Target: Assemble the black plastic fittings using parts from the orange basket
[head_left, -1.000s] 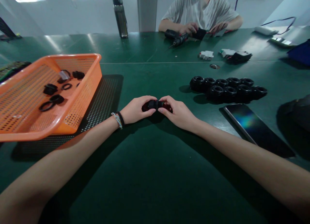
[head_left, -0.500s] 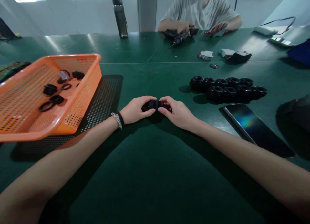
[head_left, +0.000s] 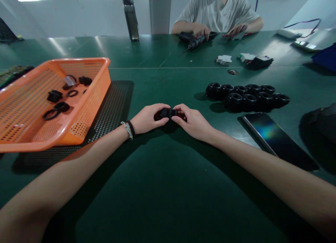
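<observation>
My left hand (head_left: 154, 118) and my right hand (head_left: 191, 122) meet over the middle of the table, just above its surface. Between them is a black cable gland (head_left: 168, 113), lying sideways. The left fingers and thumb are closed around its left end, while the right ones pinch its right end. Fingers cover much of the part, so its ends are hidden. To the right stand several black cable glands (head_left: 249, 97) in two rows, their round openings facing up.
An orange basket (head_left: 89, 122) with loose black rings and fittings stands at left. A phone (head_left: 279, 139) lies at right. Across the green table (head_left: 168, 187), a co-worker (head_left: 217, 13) has a hand on a power drill (head_left: 195, 42). A bottle (head_left: 130, 20) stands at the back.
My hands keep the same grip on the cable gland, with no clear movement. The co-worker's hand on the drill has shifted slightly.
</observation>
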Demonstrator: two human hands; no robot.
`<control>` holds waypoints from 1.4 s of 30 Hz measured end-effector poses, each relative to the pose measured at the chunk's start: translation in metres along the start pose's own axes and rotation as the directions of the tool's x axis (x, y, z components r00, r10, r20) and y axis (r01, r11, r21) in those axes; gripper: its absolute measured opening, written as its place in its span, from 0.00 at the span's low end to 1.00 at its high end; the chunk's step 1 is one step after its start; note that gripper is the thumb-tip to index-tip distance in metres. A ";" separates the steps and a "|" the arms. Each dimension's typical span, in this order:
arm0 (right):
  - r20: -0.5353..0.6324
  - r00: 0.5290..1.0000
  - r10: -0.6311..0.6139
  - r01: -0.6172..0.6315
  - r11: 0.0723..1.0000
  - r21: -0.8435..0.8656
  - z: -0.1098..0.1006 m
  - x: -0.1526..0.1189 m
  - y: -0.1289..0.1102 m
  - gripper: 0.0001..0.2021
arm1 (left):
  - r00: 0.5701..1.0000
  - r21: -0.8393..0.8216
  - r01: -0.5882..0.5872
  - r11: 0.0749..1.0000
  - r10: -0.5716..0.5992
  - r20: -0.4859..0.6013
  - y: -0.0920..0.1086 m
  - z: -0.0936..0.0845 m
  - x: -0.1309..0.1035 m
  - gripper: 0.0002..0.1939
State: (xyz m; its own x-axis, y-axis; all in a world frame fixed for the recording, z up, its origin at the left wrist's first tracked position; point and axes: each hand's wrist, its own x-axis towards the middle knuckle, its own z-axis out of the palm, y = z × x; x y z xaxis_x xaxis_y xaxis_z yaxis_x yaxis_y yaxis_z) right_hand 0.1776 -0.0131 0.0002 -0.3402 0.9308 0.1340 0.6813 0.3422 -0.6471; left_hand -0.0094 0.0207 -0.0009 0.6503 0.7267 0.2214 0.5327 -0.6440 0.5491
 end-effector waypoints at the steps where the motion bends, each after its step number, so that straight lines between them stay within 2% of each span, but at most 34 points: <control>1: 0.001 1.000 0.000 0.000 1.000 0.002 0.000 0.000 0.000 0.07 | 1.000 0.000 0.000 1.000 0.000 0.001 0.000 0.000 0.000 0.19; 16: 0.003 1.000 0.003 -0.003 1.000 -0.008 -0.001 0.000 -0.001 0.07 | 1.000 -0.001 -0.001 1.000 0.001 -0.001 0.001 0.000 0.000 0.19; 22: 0.007 0.999 -0.054 0.054 0.999 0.002 -0.001 -0.002 0.001 0.09 | 1.000 -0.001 -0.010 1.000 0.010 0.003 0.001 -0.001 0.000 0.19; 26: -0.012 0.999 -0.053 0.053 0.998 -0.026 0.000 -0.002 0.002 0.11 | 1.000 0.007 0.002 1.000 -0.002 0.000 0.002 -0.001 0.000 0.19; 32: -0.042 0.996 -0.073 0.074 0.997 0.019 0.001 -0.003 0.001 0.12 | 1.000 0.018 0.005 1.000 -0.005 0.003 0.002 -0.001 0.001 0.18; 42: -0.035 0.997 -0.066 0.065 0.998 -0.005 0.001 -0.002 0.002 0.10 | 1.000 0.009 0.004 1.000 -0.004 0.002 0.001 0.000 0.000 0.18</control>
State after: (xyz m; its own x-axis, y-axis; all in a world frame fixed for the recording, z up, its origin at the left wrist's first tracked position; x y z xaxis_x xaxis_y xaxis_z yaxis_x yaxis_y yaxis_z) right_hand 0.1794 -0.0148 -0.0024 -0.3614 0.9102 0.2021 0.6611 0.4030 -0.6329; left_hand -0.0090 0.0197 0.0002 0.6490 0.7291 0.2174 0.5406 -0.6429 0.5425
